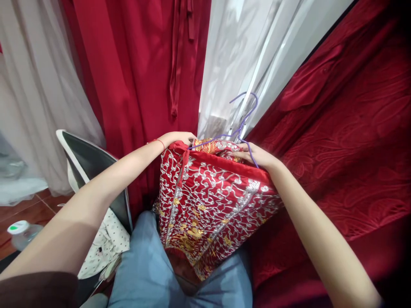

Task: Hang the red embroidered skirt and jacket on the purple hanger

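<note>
A red skirt point(205, 192), covered in silver and gold sequin embroidery, hangs in front of my lap. Its plain red waistband runs along the top, and a purple wire hanger point(241, 127) sits in the opening with its hook pointing up. At the waistband's left end, my left hand point(184, 137) is closed on the fabric, its fingertips partly hidden behind the edge. My right hand point(255, 155) is inside the right end of the waistband, with the hanger's wire crossing over it. Its fingers press on the patterned cloth, though their tips are hard to make out.
Red curtains point(138, 85) and a white curtain point(224, 55) hang ahead. Dark red patterned fabric point(353, 162) fills the right side. On the left stand a dark chair point(86, 154) with polka-dot cloth point(107, 244) and a green-capped bottle point(24, 235).
</note>
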### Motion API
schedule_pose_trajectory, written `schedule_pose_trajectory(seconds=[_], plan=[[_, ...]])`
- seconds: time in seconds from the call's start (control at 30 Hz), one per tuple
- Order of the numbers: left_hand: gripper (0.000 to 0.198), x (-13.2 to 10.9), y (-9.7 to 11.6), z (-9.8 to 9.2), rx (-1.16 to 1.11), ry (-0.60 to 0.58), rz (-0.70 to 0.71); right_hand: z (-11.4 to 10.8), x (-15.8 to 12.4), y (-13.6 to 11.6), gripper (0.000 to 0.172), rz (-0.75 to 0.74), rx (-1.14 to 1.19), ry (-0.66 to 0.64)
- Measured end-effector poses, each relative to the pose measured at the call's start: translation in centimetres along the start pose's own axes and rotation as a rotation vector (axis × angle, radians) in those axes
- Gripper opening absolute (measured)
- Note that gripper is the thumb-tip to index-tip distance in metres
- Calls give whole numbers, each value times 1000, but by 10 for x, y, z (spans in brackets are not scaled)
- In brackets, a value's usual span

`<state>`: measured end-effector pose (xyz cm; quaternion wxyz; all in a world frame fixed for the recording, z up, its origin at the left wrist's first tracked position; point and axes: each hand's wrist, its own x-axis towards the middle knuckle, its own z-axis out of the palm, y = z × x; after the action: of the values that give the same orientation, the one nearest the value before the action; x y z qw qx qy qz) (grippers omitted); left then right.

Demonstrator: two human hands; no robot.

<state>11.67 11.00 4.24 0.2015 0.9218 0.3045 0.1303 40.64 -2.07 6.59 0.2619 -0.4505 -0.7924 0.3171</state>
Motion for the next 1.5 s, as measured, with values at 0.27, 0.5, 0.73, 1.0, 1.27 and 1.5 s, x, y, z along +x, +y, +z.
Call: schedule_pose_trajectory(seconds=[0.27, 0.5, 0.73, 1.0, 1.27, 1.5], plan=[[25, -3, 14, 2, 140, 619, -84, 4, -4, 0, 49, 39, 93, 108], [39, -28, 21, -9, 694, 621, -114, 8, -8, -5, 43, 94, 132, 229], [65, -54, 27, -9, 875, 482, -43, 12, -10, 0, 45, 161, 253, 293], [51, -44, 55, -18, 745, 324, -434, 17, -12, 2, 46, 99, 275, 315], [51, -45, 54, -36, 691, 547, -718, 37, -13, -18, 30, 146, 293, 388], [44, -96, 45, -58, 777, 671, -289, 40, -17, -28, 25, 66, 236, 421]])
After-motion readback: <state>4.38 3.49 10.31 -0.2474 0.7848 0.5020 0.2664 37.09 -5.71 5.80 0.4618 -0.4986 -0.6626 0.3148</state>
